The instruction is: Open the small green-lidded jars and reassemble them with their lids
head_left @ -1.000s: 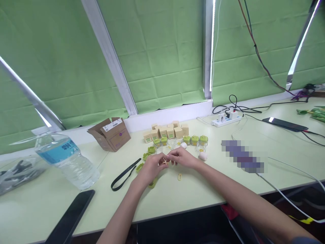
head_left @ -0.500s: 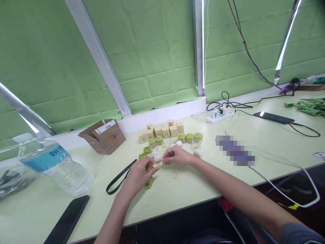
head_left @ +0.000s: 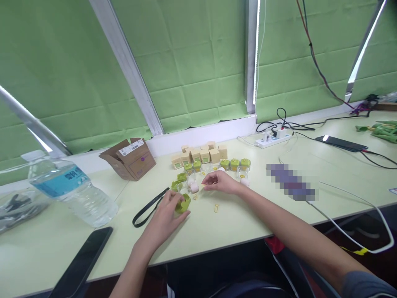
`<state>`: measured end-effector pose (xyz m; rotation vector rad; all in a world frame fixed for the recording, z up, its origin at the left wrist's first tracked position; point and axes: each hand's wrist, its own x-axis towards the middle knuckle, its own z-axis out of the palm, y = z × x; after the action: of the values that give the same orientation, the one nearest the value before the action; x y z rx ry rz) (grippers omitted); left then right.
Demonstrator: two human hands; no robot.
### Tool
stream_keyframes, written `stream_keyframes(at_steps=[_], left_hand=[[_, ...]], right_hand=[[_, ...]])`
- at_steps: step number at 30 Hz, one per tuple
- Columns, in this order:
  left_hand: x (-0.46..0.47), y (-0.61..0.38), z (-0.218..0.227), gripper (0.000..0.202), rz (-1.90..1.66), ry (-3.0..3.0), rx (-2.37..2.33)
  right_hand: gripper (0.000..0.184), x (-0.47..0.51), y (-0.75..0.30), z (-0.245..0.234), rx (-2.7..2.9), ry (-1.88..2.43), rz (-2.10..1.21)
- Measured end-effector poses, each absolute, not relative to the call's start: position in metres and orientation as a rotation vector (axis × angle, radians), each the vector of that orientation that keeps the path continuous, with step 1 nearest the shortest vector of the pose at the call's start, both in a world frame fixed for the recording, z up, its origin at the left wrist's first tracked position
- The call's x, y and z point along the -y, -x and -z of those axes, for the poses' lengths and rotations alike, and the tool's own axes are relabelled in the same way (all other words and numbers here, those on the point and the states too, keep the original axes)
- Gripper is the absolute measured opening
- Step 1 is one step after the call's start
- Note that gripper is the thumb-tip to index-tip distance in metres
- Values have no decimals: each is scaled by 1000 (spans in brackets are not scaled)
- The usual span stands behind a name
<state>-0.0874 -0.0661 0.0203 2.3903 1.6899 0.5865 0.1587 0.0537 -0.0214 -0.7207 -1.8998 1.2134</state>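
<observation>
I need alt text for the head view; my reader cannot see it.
A person's left hand touches a green lid on a pale table, and the right hand holds a yellow piece. Behind are jars and small boxes.

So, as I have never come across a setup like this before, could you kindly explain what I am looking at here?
There is no machine here, just a person working bare-handed. The view comes from one camera worn on that person's head, looking forward and down at a pale table.

The left hand has its fingers on a green piece; whether it grips it is hard to tell. The right hand seems to pinch a small yellow piece. Near them lie a pinkish-white piece and a yellow loop.

Beyond are green-lidded containers and small tan boxes. To the left are an open cardboard box and a water bottle.
</observation>
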Motion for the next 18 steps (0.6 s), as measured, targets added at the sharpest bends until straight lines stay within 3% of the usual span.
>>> stream_keyframes(at_steps=[4,9,14,18], left_hand=[[37,64,-28,25,-814,-2360,-1608],[-21,29,-24,24,-793,-2331,-1491],[-45,12,-10,57,-1039,-2263,-1398],[-37,21,-2,49,-1172,-2329,-1328]], right_hand=[[39,-56,-162,18,1758,740,-1180],[41,-64,-173,15,1564,781,-1048],[36,-65,-177,15,1611,826,-943],[35,-65,-171,19,1608,803,-970]])
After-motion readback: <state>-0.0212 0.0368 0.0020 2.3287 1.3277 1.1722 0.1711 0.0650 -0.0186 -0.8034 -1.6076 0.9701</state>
